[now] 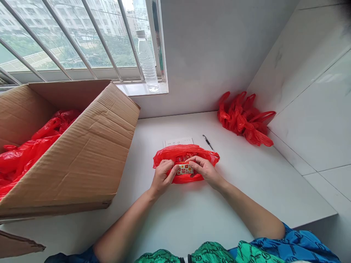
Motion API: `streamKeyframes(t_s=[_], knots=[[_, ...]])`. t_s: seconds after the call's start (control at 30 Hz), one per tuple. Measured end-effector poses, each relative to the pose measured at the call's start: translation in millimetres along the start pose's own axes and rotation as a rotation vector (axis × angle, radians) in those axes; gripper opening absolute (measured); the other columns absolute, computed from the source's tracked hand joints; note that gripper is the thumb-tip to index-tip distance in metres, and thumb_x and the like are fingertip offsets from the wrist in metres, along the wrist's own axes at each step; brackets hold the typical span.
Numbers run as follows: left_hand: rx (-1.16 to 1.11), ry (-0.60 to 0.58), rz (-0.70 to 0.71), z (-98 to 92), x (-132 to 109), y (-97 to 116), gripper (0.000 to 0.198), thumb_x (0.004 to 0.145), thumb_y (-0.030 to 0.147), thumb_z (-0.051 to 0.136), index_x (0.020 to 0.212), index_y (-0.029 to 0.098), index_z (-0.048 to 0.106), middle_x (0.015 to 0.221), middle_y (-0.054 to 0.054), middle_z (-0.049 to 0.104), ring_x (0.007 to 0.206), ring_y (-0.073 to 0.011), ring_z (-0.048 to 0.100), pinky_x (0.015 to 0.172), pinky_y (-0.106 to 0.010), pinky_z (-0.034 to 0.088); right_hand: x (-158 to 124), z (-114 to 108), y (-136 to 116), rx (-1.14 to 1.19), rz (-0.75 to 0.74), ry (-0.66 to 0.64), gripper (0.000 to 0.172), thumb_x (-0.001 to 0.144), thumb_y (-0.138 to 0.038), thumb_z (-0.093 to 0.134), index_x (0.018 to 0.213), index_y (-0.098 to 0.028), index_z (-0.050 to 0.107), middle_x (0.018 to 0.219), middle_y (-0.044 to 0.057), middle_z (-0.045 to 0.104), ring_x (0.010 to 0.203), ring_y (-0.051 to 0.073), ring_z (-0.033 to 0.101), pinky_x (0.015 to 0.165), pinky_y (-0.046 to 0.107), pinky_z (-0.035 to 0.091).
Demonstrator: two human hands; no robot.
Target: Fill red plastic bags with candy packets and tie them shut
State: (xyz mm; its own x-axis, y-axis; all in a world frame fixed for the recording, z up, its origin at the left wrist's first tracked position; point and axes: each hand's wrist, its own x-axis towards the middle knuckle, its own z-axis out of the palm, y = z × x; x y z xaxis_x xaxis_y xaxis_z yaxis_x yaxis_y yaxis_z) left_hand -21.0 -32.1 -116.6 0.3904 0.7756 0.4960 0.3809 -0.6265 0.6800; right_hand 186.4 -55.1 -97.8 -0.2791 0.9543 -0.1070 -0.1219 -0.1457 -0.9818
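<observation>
In the head view an opened red plastic bag (186,179) lies on the white table in front of me. Inside its mouth shows a small box (185,169) printed with red and yellow flowers and a red character. More red printed packaging (184,157) sits behind it, partly hidden. My left hand (164,173) pinches the box at its left end, thumb toward me. My right hand (204,168) has thumb and fingertips closed on its right upper edge. The bag's red film surrounds both hands.
A large cardboard box (109,146) holding red plastic bags (35,149) stands at the left. Behind the opened bag lie a white paper (179,141) and a pen (208,142). Several red bags (244,118) are heaped at back right. A water bottle (148,62) stands on the windowsill.
</observation>
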Motion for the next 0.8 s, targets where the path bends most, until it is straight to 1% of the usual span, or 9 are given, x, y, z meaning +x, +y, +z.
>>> streamKeyframes(t_s=[0.1, 0.17, 0.27, 0.4, 0.53, 0.63, 0.73, 0.8], knots=[[0.013, -0.027, 0.020, 1.0, -0.1, -0.7, 0.034, 0.099, 0.025, 0.044, 0.067, 0.020, 0.036, 0.062, 0.004, 0.035, 0.059, -0.0118, 0.035, 0.072, -0.029, 0.038, 0.5, 0.9, 1.4, 0.033, 0.015, -0.020, 0.033, 0.086, -0.053, 0.065, 0.088, -0.020, 0.065, 0.081, -0.001, 0.060, 0.072, 0.012, 0.056, 0.071, 0.030, 0.052], [0.013, -0.042, 0.017, 1.1, 0.1, -1.0, 0.034, 0.100, 0.026, 0.042, 0.066, 0.020, 0.037, 0.061, 0.004, 0.036, 0.059, -0.0122, 0.035, 0.072, -0.030, 0.039, 0.5, 1.4, 2.0, 0.035, -0.011, -0.005, 0.033, 0.085, -0.052, 0.066, 0.081, -0.019, 0.062, 0.075, -0.003, 0.056, 0.069, 0.011, 0.053, 0.069, 0.028, 0.050], [0.004, -0.060, -0.002, 0.3, 0.8, -0.3, 0.036, 0.100, 0.029, 0.039, 0.065, 0.020, 0.037, 0.060, 0.003, 0.036, 0.058, -0.0129, 0.035, 0.073, -0.031, 0.039, 0.3, 2.2, 1.7, 0.027, -0.038, 0.017, 0.033, 0.085, -0.051, 0.066, 0.077, -0.020, 0.060, 0.071, -0.004, 0.052, 0.065, 0.010, 0.048, 0.065, 0.028, 0.048], [-0.009, -0.068, -0.033, -1.3, 1.9, 1.9, 0.040, 0.100, 0.033, 0.037, 0.063, 0.020, 0.038, 0.058, 0.002, 0.037, 0.057, -0.0136, 0.035, 0.072, -0.032, 0.040, 0.1, 3.1, 0.8, -0.003, -0.054, 0.040, 0.034, 0.083, -0.052, 0.067, 0.074, -0.020, 0.059, 0.069, -0.004, 0.051, 0.063, 0.011, 0.047, 0.062, 0.028, 0.045], [-0.031, -0.074, -0.047, -1.7, 2.0, 3.5, 0.041, 0.100, 0.034, 0.037, 0.062, 0.020, 0.039, 0.057, 0.002, 0.037, 0.057, -0.0137, 0.036, 0.071, -0.032, 0.041, 0.4, 3.1, 2.0, 0.007, -0.057, 0.044, 0.033, 0.084, -0.050, 0.067, 0.072, -0.020, 0.060, 0.068, -0.004, 0.052, 0.062, 0.010, 0.047, 0.061, 0.026, 0.044], [-0.064, -0.059, -0.073, -0.9, 1.5, 3.5, 0.042, 0.100, 0.035, 0.038, 0.061, 0.020, 0.036, 0.058, 0.003, 0.034, 0.057, -0.0133, 0.033, 0.072, -0.031, 0.041, 0.9, 3.2, 3.6, 0.053, -0.033, 0.038, 0.033, 0.086, -0.051, 0.065, 0.076, -0.020, 0.062, 0.071, -0.003, 0.055, 0.066, 0.011, 0.052, 0.065, 0.027, 0.050], [-0.085, -0.036, -0.095, -0.3, 1.2, 2.7, 0.043, 0.100, 0.036, 0.039, 0.061, 0.020, 0.034, 0.058, 0.003, 0.032, 0.056, -0.0130, 0.031, 0.072, -0.031, 0.040, 1.3, 3.2, 4.6, 0.086, 0.010, 0.025, 0.039, 0.088, -0.057, 0.059, 0.084, -0.019, 0.066, 0.079, 0.000, 0.061, 0.071, 0.013, 0.060, 0.069, 0.030, 0.055], [-0.086, -0.025, -0.102, -0.2, 1.4, 2.2, 0.043, 0.100, 0.036, 0.039, 0.062, 0.020, 0.033, 0.058, 0.003, 0.032, 0.056, -0.0129, 0.030, 0.071, -0.031, 0.040, 1.4, 2.8, 4.9, 0.081, 0.011, 0.026, 0.042, 0.089, -0.059, 0.057, 0.087, -0.019, 0.067, 0.080, 0.001, 0.062, 0.072, 0.014, 0.061, 0.069, 0.030, 0.056]])
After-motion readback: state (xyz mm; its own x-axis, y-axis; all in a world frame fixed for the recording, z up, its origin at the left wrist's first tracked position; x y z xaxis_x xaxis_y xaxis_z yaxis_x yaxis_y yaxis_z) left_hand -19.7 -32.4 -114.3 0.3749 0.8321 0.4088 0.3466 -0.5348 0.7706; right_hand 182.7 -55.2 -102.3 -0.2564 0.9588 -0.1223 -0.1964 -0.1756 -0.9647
